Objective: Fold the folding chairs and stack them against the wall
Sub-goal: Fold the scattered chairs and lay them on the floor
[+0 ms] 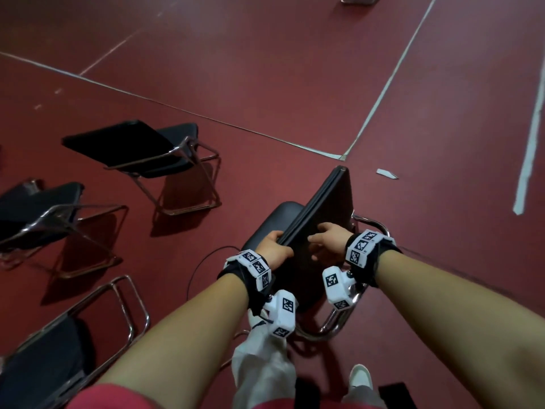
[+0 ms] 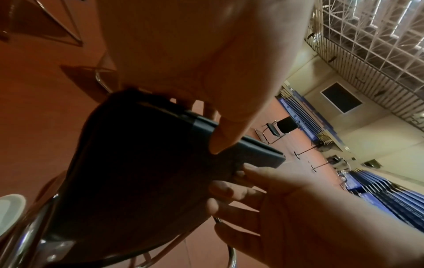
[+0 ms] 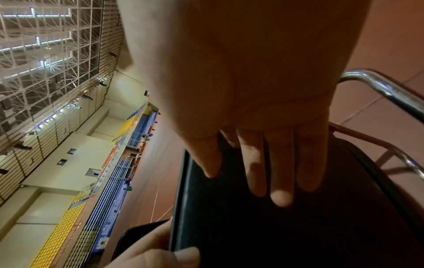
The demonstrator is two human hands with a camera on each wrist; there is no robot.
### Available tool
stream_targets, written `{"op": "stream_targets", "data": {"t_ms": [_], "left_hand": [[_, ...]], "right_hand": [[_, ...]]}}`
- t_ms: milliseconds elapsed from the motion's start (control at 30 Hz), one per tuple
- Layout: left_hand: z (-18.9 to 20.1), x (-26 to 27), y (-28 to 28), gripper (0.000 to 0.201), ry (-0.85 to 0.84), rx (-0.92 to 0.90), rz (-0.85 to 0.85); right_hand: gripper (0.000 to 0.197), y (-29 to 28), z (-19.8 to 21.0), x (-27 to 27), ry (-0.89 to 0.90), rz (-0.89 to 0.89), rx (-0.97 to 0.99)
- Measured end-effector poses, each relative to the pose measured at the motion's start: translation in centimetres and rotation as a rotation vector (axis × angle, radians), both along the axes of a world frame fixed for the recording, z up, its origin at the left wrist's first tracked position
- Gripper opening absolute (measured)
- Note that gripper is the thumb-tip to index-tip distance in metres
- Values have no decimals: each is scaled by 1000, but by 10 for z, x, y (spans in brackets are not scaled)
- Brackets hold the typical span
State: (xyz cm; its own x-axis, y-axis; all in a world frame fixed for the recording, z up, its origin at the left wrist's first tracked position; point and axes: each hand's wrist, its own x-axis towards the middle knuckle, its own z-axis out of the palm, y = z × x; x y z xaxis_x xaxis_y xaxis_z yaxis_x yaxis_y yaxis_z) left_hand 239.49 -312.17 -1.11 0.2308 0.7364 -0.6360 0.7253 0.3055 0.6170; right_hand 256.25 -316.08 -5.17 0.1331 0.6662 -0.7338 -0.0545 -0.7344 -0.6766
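A black folding chair (image 1: 327, 202) with a chrome frame (image 1: 372, 223) stands right in front of me on the red floor. Its flat black panel (image 2: 142, 163) is tilted up on edge beside a rounded black cushion (image 1: 272, 225). My left hand (image 1: 277, 243) grips the panel's near edge, thumb (image 2: 226, 137) on one face and the fingers behind it. My right hand (image 1: 321, 240) lies on the panel's other face with straight fingers (image 3: 277, 174). The chair's lower legs are mostly hidden by my arms.
Three unfolded black chairs stand to the left: one farther off (image 1: 141, 152), one at the left edge (image 1: 44, 211), one near my left arm (image 1: 47, 358). A thin cable (image 1: 206, 261) loops on the floor. White tape lines (image 1: 383, 93) cross the floor. My white shoe (image 1: 359, 376) is below.
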Motion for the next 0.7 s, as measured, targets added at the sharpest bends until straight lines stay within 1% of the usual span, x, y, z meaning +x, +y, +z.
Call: {"op": "stream_targets", "data": {"t_ms": [67,133,267,367,533,700], "left_hand": [[-6,-4,25,56,41,39,-38],[-13,-11,53,52,84,66,-72],[-32,-25,110,47,136,39,-123],[-52,-38,147,43,200,53,-180],[-73,-55,189,43,263,49,-216],[-86,-62,207,50,284,36,-219]], "right_hand": [[70,17,-8,-3,18,12,6],[68,35,-14,-8,17,5,-7],[64,70,-20,-28,14,-88,-46],[63,91,-31,-44,13,-166,-74],[63,98,-43,-62,67,-288,-123],[62,84,-54,-62,77,-384,-157]]}}
